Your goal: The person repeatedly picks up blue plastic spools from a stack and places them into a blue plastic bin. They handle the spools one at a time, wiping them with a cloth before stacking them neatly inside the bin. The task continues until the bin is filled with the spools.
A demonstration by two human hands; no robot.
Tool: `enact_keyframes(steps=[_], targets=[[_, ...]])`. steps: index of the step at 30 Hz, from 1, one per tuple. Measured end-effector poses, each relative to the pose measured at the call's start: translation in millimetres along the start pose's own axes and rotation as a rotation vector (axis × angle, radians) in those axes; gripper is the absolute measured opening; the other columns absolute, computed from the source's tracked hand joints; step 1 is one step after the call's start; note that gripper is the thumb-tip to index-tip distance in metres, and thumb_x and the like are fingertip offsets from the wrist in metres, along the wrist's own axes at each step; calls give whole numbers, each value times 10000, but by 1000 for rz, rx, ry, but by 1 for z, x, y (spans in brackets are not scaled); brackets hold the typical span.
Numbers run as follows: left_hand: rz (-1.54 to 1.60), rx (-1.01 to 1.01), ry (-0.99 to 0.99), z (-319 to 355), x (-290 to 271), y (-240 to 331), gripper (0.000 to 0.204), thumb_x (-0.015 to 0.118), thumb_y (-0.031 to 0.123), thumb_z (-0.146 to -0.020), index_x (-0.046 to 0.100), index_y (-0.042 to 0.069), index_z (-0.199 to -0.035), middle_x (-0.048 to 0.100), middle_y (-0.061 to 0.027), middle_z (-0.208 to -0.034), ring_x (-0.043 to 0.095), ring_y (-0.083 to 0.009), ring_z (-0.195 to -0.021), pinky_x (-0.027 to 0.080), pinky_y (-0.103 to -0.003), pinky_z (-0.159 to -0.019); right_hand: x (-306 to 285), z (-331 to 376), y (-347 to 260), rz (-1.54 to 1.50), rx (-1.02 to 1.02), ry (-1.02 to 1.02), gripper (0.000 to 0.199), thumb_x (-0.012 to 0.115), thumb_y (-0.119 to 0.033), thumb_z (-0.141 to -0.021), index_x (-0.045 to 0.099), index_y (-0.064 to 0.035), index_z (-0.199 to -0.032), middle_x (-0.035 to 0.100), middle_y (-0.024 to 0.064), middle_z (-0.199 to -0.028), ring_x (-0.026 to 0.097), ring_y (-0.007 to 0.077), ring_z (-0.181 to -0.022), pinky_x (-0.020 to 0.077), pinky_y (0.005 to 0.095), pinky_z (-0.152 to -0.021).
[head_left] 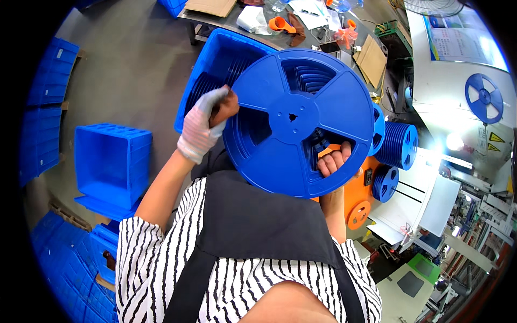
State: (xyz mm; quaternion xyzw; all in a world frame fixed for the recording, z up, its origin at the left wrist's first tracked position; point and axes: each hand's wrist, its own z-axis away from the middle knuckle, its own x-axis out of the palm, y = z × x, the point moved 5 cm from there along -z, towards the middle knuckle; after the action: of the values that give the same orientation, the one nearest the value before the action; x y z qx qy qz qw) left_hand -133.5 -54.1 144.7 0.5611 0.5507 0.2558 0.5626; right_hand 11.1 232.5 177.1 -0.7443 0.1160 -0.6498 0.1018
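A large blue plastic reel fills the space before my chest, its flat face toward me. Several more rims show through its openings, so it looks like a stack of reels. My right hand reaches through the lower right opening, with its fingers wrapped over the rim. At the left edge of the reel is my left hand, in a striped glove with bare fingertips. Its fingers are curled closed; whether they grip the rim or something small is hidden. Behind the reel stands a blue crate with dark blue reels standing in it.
An empty-looking blue bin sits on the floor at left, near stacked blue crates. A cluttered workbench is at the far side. To the right are an orange machine, more blue reels and white equipment.
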Motion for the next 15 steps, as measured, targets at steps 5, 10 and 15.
enact_keyframes(steps=[5, 10, 15], targets=[[0, 439, -202, -45, 101, 94, 238, 699, 84, -760, 631, 126, -985, 629, -41, -868, 625, -259, -863, 365, -459, -966, 0, -7, 0, 62, 97, 24, 435, 723, -322, -765, 486, -64, -1024, 439, 9, -606, 442, 138, -493, 366, 304, -494], [-125, 337, -118, -77, 125, 78, 113, 653, 208, -862, 631, 126, -937, 651, -57, -827, 632, -250, -832, 415, -393, -920, 5, -6, -1, 85, 183, 37, 465, 717, -335, -728, 464, -96, -1037, 442, 26, -610, 458, 169, -533, 371, 325, -536], [28, 332, -6, -63, 124, 82, 207, 680, 42, -764, 600, 95, -948, 641, -78, -856, 625, -285, -857, 427, -421, -921, -1, -6, 2, 50, 189, 71, 462, 726, -335, -697, 467, -114, -1008, 470, 29, -622, 473, 181, -537, 395, 336, -555]])
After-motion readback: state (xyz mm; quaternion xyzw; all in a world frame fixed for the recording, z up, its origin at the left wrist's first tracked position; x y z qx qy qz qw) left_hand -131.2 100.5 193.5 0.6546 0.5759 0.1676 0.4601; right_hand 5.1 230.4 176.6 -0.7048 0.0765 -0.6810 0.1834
